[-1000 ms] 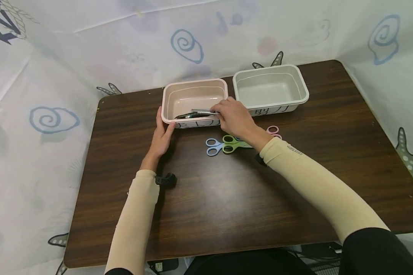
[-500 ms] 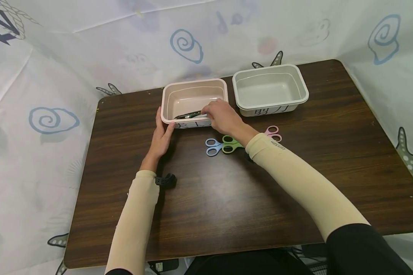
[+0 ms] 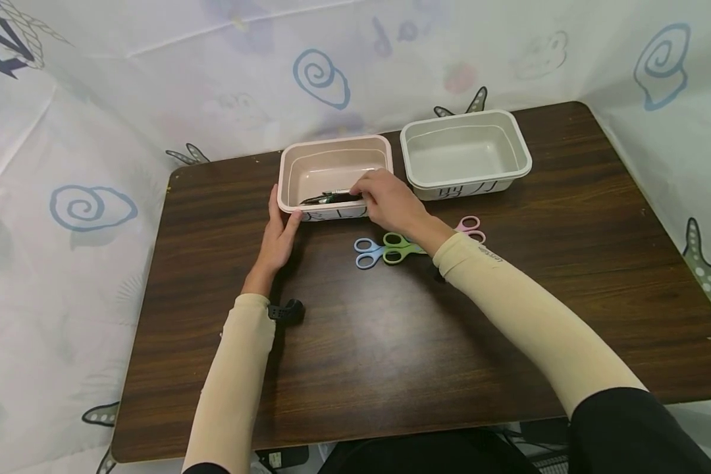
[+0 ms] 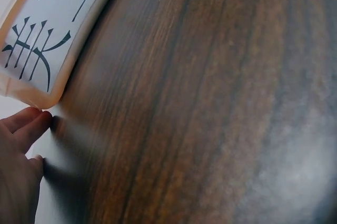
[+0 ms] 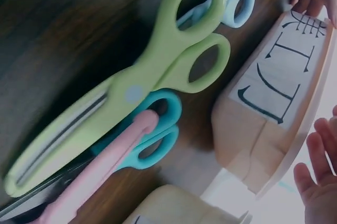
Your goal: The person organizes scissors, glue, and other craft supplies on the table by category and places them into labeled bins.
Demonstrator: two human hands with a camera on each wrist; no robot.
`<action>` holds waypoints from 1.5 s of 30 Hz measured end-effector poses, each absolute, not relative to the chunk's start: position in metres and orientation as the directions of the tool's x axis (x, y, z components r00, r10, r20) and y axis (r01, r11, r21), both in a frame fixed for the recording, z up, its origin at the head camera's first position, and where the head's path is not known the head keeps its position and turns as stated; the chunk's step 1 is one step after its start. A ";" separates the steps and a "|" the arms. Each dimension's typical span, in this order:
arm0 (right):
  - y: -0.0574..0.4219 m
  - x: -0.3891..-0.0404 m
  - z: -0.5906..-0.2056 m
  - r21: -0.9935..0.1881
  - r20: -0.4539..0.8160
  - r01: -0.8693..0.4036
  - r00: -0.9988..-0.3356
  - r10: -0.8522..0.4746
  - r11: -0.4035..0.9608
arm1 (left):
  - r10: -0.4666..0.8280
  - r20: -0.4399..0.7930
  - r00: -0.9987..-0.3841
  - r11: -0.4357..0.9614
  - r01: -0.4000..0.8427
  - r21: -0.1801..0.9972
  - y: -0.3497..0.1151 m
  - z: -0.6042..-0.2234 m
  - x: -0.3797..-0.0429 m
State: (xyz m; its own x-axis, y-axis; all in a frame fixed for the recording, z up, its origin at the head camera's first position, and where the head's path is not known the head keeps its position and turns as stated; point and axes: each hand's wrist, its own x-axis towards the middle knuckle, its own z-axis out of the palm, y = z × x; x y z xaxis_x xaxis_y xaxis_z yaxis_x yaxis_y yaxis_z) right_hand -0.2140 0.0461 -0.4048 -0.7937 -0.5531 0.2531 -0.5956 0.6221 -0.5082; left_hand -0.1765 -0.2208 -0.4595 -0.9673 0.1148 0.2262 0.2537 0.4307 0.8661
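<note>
A pink bin (image 3: 290,164) with a white label stands at the back of the table. My left hand (image 3: 275,243) grips its front left corner, thumb at the front rim and fingers along the side. Over the front right of the bin, my right hand (image 3: 391,201) reaches in with bent fingers. Several slim dark and silver craft knives (image 3: 332,196) lie in the bin at those fingertips; I cannot tell whether the fingers hold one. Below the right hand lie light blue scissors (image 3: 367,245), green scissors (image 5: 131,77), teal scissors (image 5: 171,108) and pink scissors (image 3: 469,225).
A grey-white bin (image 3: 411,155) with a marked label stands right of the pink one, close to it. Both rest on a dark wooden table (image 3: 343,368). Patterned cloth (image 3: 231,85) hangs behind and at the sides.
My right hand dips further left and down into the pink bin, then shifts slightly right. A silver piece seen in its fingers earlier now lies among the knives. My left hand stays put.
</note>
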 end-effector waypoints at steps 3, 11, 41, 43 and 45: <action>0.054 -0.210 -0.406 -0.520 0.317 -0.622 -0.777 -0.544 0.585 | 0.114 0.228 -0.967 0.434 0.255 0.864 -0.221 -0.460 -0.177; 0.087 -0.198 -0.403 -0.565 0.432 -0.640 -0.767 -0.475 0.521 | 0.114 0.225 -0.968 0.438 0.252 0.863 -0.221 -0.460 -0.178; 0.209 -0.163 -0.461 -0.481 0.041 -0.481 -0.847 -0.530 0.733 | 0.085 0.211 -0.974 0.467 0.226 0.855 -0.219 -0.460 -0.175; 0.209 -0.162 -0.462 -0.477 0.042 -0.485 -0.845 -0.532 0.733 | 0.084 0.222 -0.971 0.462 0.236 0.855 -0.219 -0.460 -0.176; 0.210 -0.162 -0.463 -0.477 0.041 -0.486 -0.844 -0.534 0.732 | 0.085 0.231 -0.969 0.455 0.244 0.857 -0.219 -0.460 -0.176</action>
State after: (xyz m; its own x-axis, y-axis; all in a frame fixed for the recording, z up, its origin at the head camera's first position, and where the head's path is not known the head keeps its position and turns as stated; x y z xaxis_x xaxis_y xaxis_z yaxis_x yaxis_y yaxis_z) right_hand -0.1615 0.2097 -0.4626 -0.8443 -0.5343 0.0409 -0.4864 0.7321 -0.4770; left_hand -0.1756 -0.2192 -0.4596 -0.9693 0.0853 0.2305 0.2438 0.4548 0.8566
